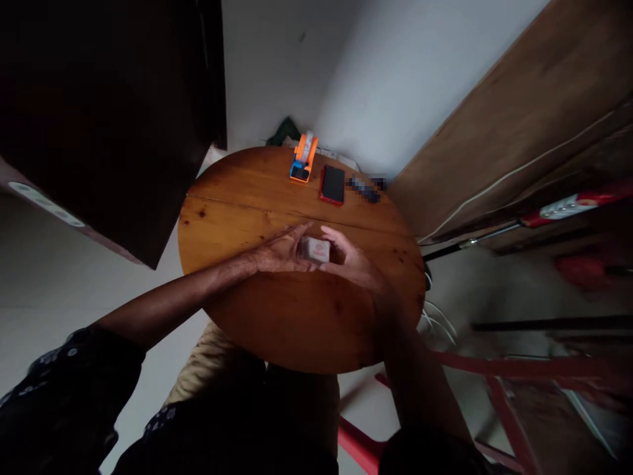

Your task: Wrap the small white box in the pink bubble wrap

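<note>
A small whitish box [316, 251] with a red print on its top is between my two hands, just above or on the wooden tabletop; I cannot tell which. My left hand [284, 254] grips it from the left, fingers along its far side and thumb at its near side. From the right, my right hand [353, 260] curves round it, with the thumb at the near corner and the forefinger by the far edge. A dark gap shows between the right palm and the box. The fingertips' exact contact is partly hidden.
On the round wooden table [237, 211] stand an orange and blue tape dispenser [303, 158] and a phone in a red case [333, 184]. A pixelated dark object [364, 188] lies right of them. A dark cabinet [109, 119] rises at left; a red chair [509, 369] is at right.
</note>
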{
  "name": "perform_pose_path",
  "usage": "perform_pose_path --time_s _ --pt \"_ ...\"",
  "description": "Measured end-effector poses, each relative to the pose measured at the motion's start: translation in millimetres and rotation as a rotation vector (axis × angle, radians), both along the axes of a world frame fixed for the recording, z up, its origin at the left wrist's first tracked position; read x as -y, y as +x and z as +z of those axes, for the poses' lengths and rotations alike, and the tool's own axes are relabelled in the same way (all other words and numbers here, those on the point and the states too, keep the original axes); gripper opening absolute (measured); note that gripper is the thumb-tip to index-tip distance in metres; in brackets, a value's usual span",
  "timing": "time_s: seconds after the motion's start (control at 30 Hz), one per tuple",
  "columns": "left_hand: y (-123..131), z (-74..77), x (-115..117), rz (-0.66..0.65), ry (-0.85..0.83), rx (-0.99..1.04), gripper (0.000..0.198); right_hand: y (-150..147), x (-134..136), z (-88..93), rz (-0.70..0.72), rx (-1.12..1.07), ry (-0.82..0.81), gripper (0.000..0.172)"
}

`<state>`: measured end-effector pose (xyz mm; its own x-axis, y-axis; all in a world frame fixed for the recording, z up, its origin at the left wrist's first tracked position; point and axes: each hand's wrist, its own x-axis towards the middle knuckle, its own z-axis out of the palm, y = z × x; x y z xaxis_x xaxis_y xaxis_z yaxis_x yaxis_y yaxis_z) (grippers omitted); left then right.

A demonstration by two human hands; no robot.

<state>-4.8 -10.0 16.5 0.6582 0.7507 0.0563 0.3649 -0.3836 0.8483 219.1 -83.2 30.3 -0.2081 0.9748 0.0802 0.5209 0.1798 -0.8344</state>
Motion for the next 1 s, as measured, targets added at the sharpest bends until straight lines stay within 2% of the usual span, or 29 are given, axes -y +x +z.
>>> perform_pose_path --time_s 0.1,0.23,0.37,0.47,0.57,0.7,0.77,0.87,0.93,1.0 --pt "6.1 -8.3 -5.9 -0.011 -0.038 0.025 0.097 0.4 -2.4 -12.1 -0.051 -0.053 -0.094 0.086" --pt "8.2 -16.2 -5.9 -0.012 -0.028 0.084 0.099 0.6 0.9 -26.5 -0.111 -0.038 -0.058 0.088" --pt "7.8 -14.3 -3.7 -0.036 -0.065 0.053 0.099 0.6 1.2 -33.4 -0.124 -0.023 -0.001 0.087" --pt "5.8 -12.0 -3.7 -0.072 -0.158 0.084 0.1 -1.7 -0.9 -32.5 -0.09 -0.028 0.01 0.087" --pt "4.0 -13.6 -3.5 -0.128 -0.244 0.145 0.099 -5.7 -1.3 -28.0 -0.064 -0.018 0.013 0.085" --pt "3.5 -18.8 -1.3 -0.121 -0.27 0.182 0.098 -7.5 3.5 -14.0 -0.024 -0.035 -0.025 0.076" --pt "3.5 -20.5 0.2 -0.118 -0.261 0.194 0.097 -5.0 6.0 -2.8 -0.031 -0.023 0.022 0.064" --pt "3.7 -22.1 2.3 -0.095 -0.193 0.201 0.095 1.3 4.6 15.6 -0.036 0.046 0.18 0.036" --pt "5.2 -23.3 3.6 -0.079 -0.146 0.211 0.095 5.2 -1.2 25.9 0.031 0.091 0.233 0.025" --pt "7.8 -24.5 4.6 -0.072 -0.117 0.241 0.094 7.5 -10.0 32.7 0.12 0.141 0.246 0.021"
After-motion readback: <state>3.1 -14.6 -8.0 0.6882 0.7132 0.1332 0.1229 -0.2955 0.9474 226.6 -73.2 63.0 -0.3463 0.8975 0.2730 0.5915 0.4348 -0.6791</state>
